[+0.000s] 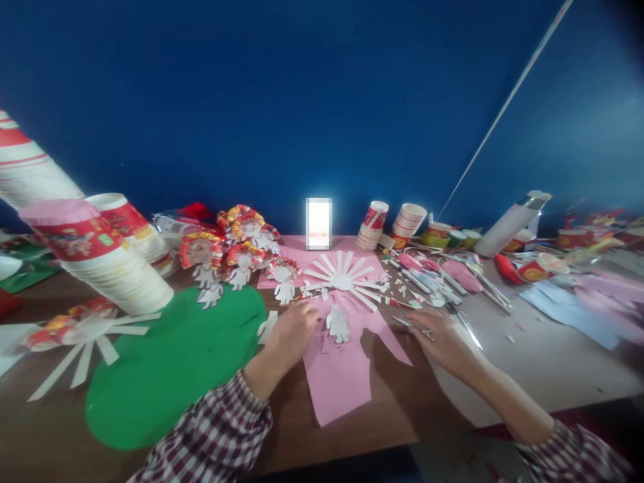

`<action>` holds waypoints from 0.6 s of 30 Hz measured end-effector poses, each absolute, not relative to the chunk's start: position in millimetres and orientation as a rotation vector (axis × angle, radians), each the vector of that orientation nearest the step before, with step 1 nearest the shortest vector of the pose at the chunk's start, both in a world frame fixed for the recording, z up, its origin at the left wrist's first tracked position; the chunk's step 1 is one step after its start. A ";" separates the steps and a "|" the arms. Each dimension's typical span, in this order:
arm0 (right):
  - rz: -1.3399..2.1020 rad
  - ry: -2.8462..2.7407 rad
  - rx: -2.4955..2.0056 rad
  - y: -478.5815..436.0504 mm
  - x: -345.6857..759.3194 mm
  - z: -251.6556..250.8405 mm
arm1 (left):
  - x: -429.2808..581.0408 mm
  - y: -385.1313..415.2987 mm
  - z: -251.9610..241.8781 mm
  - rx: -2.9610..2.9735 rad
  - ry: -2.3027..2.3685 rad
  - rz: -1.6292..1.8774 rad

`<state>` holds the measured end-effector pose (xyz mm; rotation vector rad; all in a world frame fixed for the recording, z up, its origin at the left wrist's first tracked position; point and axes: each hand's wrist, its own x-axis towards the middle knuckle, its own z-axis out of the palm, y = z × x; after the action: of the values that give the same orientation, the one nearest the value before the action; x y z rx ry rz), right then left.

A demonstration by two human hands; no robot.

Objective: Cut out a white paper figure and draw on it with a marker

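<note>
My left hand (298,330) is closed near the left edge of the pink paper (347,376), fingers curled; what they hold, if anything, is hidden. Just right of it a white figure cutout (337,324) lies on the pink paper. Another white cutout (267,328) lies left of the hand. My right hand (439,333) is low over the table at the right, its fingers at a metal tool that looks like scissors (413,327). Beyond both hands lies a white paper cup cut into spread strips (343,280).
Stacked paper cups (108,258) lean at the left beside a green paper sheet (176,376). Behind it stand figures with red and yellow ruffs (241,258). More cups (408,221), markers and scraps crowd the right. A blue wall (302,100) rises behind.
</note>
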<state>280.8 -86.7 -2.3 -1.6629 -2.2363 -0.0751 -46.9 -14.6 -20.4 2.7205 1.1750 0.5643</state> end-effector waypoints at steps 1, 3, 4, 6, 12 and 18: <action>-0.075 -2.259 -1.631 -84.5 274.3 0.9 | -47.0 -14.4 -20.5 2.739 1.163 0.546; -0.071 -2.276 -1.604 -78.8 261.0 7.8 | -47.6 -14.2 -20.7 2.761 1.142 0.523; -0.057 -2.285 -1.602 -75.2 254.7 11.1 | -48.1 -14.2 -20.9 2.760 1.142 0.534; -0.037 -2.283 -1.614 -66.4 243.5 17.1 | -48.9 -14.1 -21.4 2.746 1.135 0.567; -0.047 -2.323 -1.640 -37.5 222.7 27.2 | -49.0 -12.2 -23.4 2.722 1.168 0.571; -0.107 -2.246 -1.717 -28.4 236.9 33.6 | -50.3 -10.8 -23.7 2.728 1.111 0.539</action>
<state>236.9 -28.4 33.6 -1.7171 -2.2460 -0.1067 -50.3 -10.8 -23.7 2.7284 1.1107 0.5393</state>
